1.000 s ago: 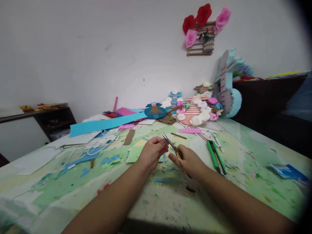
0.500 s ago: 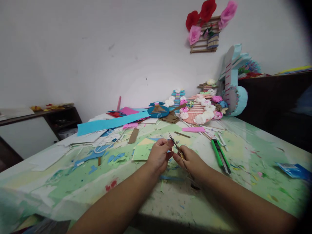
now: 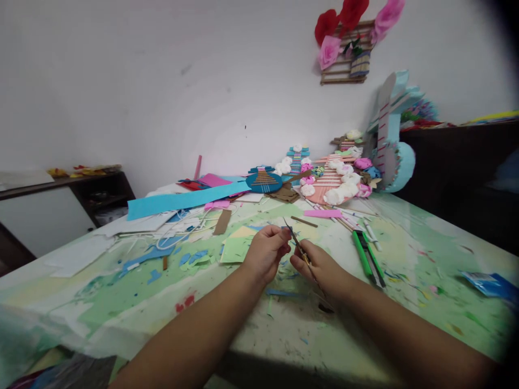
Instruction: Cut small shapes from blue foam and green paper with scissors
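My right hand (image 3: pixel 326 270) is closed around a pair of scissors (image 3: pixel 300 247), whose blades point up and to the left. The fingers of my left hand (image 3: pixel 264 255) are pinched together on a small blue piece (image 3: pixel 287 229), probably paper, and only a bit of it shows at the blades. Whether the blades are cutting into it I cannot tell. Behind my left hand lies a light green paper sheet (image 3: pixel 234 250). A blue strip (image 3: pixel 280 293) and small scraps are on the table below my hands.
A green utility knife (image 3: pixel 367 259) lies right of my right hand, near several marker pens (image 3: pixel 371 235). Blue scraps (image 3: pixel 154 253) and a long light-blue strip (image 3: pixel 182 202) are on the left. Decorated lute-shaped crafts (image 3: pixel 264 182) stand at the back. A blue packet (image 3: pixel 490 284) sits far right.
My hands have shifted slightly to the right, still close together. The scissors' tip has moved with them, and a blue bit now shows more clearly at my left fingertips. The view has tilted slightly.
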Demonstrator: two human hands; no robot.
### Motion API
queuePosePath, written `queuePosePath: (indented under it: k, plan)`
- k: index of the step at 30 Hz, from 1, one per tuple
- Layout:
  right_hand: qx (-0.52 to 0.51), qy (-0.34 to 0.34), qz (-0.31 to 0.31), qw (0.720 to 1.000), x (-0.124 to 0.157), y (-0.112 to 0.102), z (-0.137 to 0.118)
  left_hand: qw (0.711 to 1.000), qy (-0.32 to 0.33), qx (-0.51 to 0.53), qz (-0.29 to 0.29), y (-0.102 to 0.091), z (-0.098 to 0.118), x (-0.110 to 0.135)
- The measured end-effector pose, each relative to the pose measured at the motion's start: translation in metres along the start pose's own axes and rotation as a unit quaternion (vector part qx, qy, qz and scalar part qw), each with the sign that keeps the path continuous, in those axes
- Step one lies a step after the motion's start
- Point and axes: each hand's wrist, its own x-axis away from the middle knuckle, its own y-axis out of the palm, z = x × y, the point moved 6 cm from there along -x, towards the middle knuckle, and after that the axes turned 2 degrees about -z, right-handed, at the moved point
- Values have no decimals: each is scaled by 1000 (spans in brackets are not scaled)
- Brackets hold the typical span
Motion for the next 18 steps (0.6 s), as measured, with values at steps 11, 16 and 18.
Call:
queuePosePath:
  k: [11,16,18]
  plan:
    - [2,-16,23,1000,1,-3,-2,998,-8,-48,-29,2,-1,0]
    - [49,4,38,998,1,-4,2,998,-20,-9,-55,7,-5,2]
    - [61,7,46,997,1,-5,2,998,-23,4,-55,8,-7,4]
